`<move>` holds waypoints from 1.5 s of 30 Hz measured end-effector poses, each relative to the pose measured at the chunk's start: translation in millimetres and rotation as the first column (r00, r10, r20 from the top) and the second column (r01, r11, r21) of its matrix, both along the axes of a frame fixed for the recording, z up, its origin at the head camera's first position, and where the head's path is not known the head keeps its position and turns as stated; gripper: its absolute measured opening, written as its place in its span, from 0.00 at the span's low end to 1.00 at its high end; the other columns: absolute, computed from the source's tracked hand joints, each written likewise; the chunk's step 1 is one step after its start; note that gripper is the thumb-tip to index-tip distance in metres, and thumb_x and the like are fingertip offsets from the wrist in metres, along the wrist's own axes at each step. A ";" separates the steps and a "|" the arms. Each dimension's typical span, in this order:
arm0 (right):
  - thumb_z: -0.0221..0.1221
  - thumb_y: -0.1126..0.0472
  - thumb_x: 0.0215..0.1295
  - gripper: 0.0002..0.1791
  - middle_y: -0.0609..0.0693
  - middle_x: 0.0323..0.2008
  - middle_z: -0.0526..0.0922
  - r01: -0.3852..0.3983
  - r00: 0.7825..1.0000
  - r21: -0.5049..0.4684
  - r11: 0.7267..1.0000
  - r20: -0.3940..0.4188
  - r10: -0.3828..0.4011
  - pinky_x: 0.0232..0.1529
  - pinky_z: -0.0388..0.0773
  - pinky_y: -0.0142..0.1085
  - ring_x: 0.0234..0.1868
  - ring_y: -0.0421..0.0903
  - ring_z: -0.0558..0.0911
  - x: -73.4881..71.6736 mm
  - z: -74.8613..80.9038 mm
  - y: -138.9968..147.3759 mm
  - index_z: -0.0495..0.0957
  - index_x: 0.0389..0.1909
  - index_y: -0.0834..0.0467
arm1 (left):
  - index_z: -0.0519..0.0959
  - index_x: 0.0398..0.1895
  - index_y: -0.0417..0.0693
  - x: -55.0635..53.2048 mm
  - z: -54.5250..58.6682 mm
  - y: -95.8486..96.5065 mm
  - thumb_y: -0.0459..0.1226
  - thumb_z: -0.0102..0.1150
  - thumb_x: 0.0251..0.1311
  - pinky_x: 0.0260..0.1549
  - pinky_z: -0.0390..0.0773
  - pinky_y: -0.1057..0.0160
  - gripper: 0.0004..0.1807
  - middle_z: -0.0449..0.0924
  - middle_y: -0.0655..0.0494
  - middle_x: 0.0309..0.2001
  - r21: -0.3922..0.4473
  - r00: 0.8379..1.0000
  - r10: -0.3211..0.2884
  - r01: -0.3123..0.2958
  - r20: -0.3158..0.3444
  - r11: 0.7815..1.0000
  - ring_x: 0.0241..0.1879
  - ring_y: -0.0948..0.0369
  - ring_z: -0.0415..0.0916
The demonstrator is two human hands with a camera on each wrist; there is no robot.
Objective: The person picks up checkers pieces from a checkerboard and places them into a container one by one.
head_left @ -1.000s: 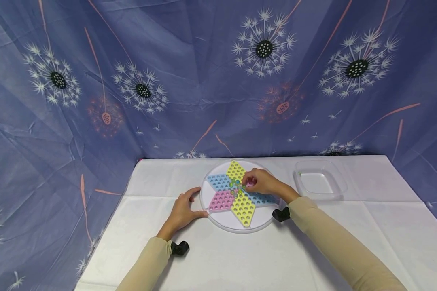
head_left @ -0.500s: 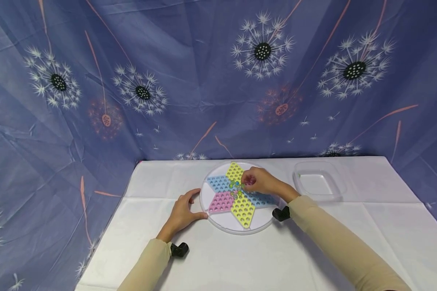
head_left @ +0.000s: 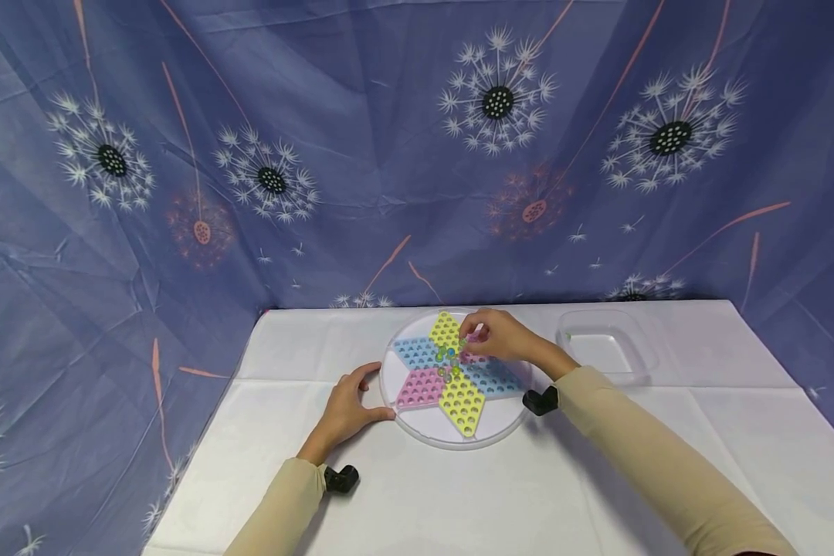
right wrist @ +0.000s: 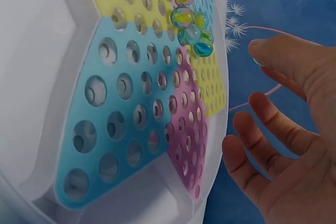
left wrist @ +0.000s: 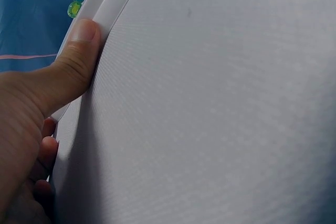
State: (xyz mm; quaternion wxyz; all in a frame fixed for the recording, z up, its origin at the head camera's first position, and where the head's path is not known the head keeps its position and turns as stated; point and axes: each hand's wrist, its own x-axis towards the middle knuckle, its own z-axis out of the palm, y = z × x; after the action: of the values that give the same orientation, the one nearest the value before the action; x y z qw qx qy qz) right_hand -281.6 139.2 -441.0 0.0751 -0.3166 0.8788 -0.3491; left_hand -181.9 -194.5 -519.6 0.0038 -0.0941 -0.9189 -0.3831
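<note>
A round white Chinese checkers board [head_left: 417,425] with a yellow, blue and pink star of holes lies on the table. Several glass marbles [right wrist: 182,18] cluster at its centre. My left hand [head_left: 347,405] rests against the left edge of the board, thumb and forefinger spread along the rim; in the left wrist view its thumb [left wrist: 79,56] presses on the rim. My right hand [head_left: 503,337] is over the far right part of the star, beside the marbles. Between its thumb and forefinger it pinches a marble [right wrist: 256,62], mostly hidden by the fingertips.
To the right of the board stands a clear plastic container [head_left: 639,374] on the white tablecloth [head_left: 459,502]. A blue dandelion-print cloth [head_left: 361,139] hangs behind the table and down its left side.
My right hand has risen slightly from the centre marbles, and a greenish marble shows at its fingertips. The left hand stays at the rim. The head view has shifted slightly.
</note>
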 end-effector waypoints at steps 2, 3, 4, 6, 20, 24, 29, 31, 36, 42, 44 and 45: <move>0.69 0.64 0.64 0.08 0.52 0.44 0.84 -0.001 1.000 -0.008 1.000 0.007 0.001 0.47 0.80 0.44 0.42 0.49 0.82 -0.4 0.4 0.9 0.86 0.44 0.59 | 0.70 0.74 0.49 0.5 0.0 -0.2 0.48 0.86 0.41 0.42 0.67 0.55 0.54 0.70 0.55 0.40 0.002 1.000 0.000 0.000 0.005 1.000 0.38 0.58 0.63; 0.69 0.64 0.64 0.08 0.53 0.44 0.84 -0.003 1.000 -0.012 1.000 0.007 0.003 0.46 0.80 0.44 0.42 0.49 0.82 -0.4 0.4 1.5 0.86 0.44 0.59 | 0.70 0.74 0.49 0.8 0.1 -0.1 0.47 0.86 0.40 0.42 0.67 0.55 0.54 0.70 0.55 0.40 0.004 1.000 0.000 0.000 0.007 1.000 0.38 0.57 0.63; 0.69 0.65 0.64 0.08 0.53 0.44 0.84 -0.005 1.000 -0.015 1.000 0.005 0.005 0.46 0.80 0.44 0.42 0.49 0.82 -0.2 0.7 2.1 0.86 0.44 0.59 | 0.70 0.74 0.49 0.8 -0.2 -0.2 0.47 0.86 0.40 0.42 0.67 0.55 0.54 0.70 0.55 0.40 0.005 1.000 0.002 -0.002 0.008 1.000 0.38 0.57 0.63; 0.69 0.65 0.64 0.08 0.54 0.43 0.84 -0.006 1.000 -0.019 1.000 -0.002 0.006 0.46 0.80 0.44 0.41 0.49 0.82 0.0 0.9 2.9 0.85 0.43 0.59 | 0.70 0.74 0.50 0.9 -0.3 -0.2 0.47 0.86 0.40 0.43 0.67 0.55 0.54 0.70 0.55 0.40 0.011 1.000 0.008 -0.008 0.014 1.000 0.39 0.57 0.63; 0.69 0.65 0.64 0.08 0.53 0.43 0.83 0.014 1.000 -0.042 0.999 -0.014 -0.014 0.44 0.81 0.44 0.42 0.50 0.82 4.1 5.5 11.4 0.85 0.43 0.55 | 0.70 0.74 0.51 0.3 -1.1 2.2 0.47 0.86 0.40 0.43 0.66 0.55 0.54 0.70 0.55 0.40 0.024 1.000 0.009 -0.009 0.024 1.000 0.39 0.57 0.63; 0.69 0.63 0.65 0.08 0.53 0.44 0.82 0.020 1.000 -0.050 0.999 -0.012 -0.020 0.46 0.81 0.46 0.43 0.51 0.82 5.2 8.4 18.7 0.85 0.44 0.55 | 0.70 0.74 0.51 -0.1 -0.7 1.9 0.48 0.86 0.40 0.43 0.66 0.55 0.54 0.70 0.55 0.40 0.017 1.000 0.007 -0.008 0.025 1.000 0.39 0.57 0.63; 0.69 0.60 0.66 0.09 0.55 0.47 0.81 0.031 1.000 -0.057 0.998 0.005 -0.031 0.46 0.81 0.47 0.45 0.52 0.82 8.0 14.8 31.5 0.84 0.45 0.54 | 0.70 0.74 0.50 0.2 -0.2 0.8 0.48 0.86 0.40 0.42 0.67 0.55 0.54 0.70 0.55 0.40 0.008 1.000 -0.005 0.005 0.009 1.000 0.39 0.57 0.64; 0.69 0.61 0.67 0.09 0.56 0.48 0.81 0.037 0.999 -0.063 0.997 0.010 -0.036 0.44 0.81 0.47 0.46 0.53 0.81 9.6 18.0 37.4 0.84 0.46 0.54 | 0.69 0.75 0.49 0.1 -0.3 0.4 0.48 0.86 0.41 0.42 0.67 0.55 0.54 0.70 0.55 0.40 0.007 1.000 -0.009 0.009 0.006 1.000 0.39 0.57 0.64; 0.68 0.62 0.67 0.09 0.56 0.49 0.81 0.057 0.998 -0.057 0.997 -0.025 -0.059 0.41 0.81 0.46 0.46 0.55 0.81 10.3 22.6 53.5 0.84 0.46 0.53 | 0.69 0.75 0.49 0.5 -0.1 -0.2 0.48 0.86 0.41 0.42 0.67 0.55 0.54 0.70 0.55 0.40 0.001 1.000 -0.011 0.011 0.003 1.000 0.39 0.57 0.64; 0.69 0.60 0.67 0.09 0.54 0.50 0.80 0.125 0.992 -0.038 0.991 -0.029 -0.126 0.43 0.80 0.48 0.46 0.54 0.81 13.2 29.3 77.9 0.84 0.46 0.51 | 0.69 0.75 0.50 0.8 0.0 -0.4 0.48 0.86 0.41 0.43 0.67 0.55 0.54 0.70 0.55 0.41 0.000 1.000 0.000 0.000 0.011 1.000 0.39 0.57 0.64; 0.69 0.59 0.67 0.09 0.53 0.51 0.81 0.151 0.988 -0.027 0.988 -0.028 -0.152 0.44 0.79 0.48 0.46 0.53 0.80 14.7 30.9 87.4 0.85 0.46 0.51 | 0.70 0.74 0.50 0.9 0.3 -0.1 0.48 0.86 0.41 0.43 0.67 0.55 0.54 0.71 0.54 0.41 0.002 1.000 0.000 0.000 0.008 1.000 0.39 0.57 0.64; 0.69 0.59 0.67 0.09 0.53 0.51 0.81 0.163 0.986 -0.024 0.986 -0.030 -0.163 0.44 0.79 0.48 0.46 0.53 0.80 15.7 31.5 92.2 0.85 0.46 0.51 | 0.69 0.75 0.49 0.9 0.4 0.0 0.47 0.86 0.41 0.43 0.66 0.55 0.54 0.71 0.54 0.41 0.002 1.000 -0.002 0.002 0.008 1.000 0.39 0.57 0.64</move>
State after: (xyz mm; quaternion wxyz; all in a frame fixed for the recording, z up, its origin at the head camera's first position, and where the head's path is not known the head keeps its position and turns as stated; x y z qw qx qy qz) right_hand -266.0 231.4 -409.5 0.0288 -0.2500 0.8991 -0.3582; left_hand -181.0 -194.4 -519.2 0.0001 -0.0934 -0.9184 -0.3844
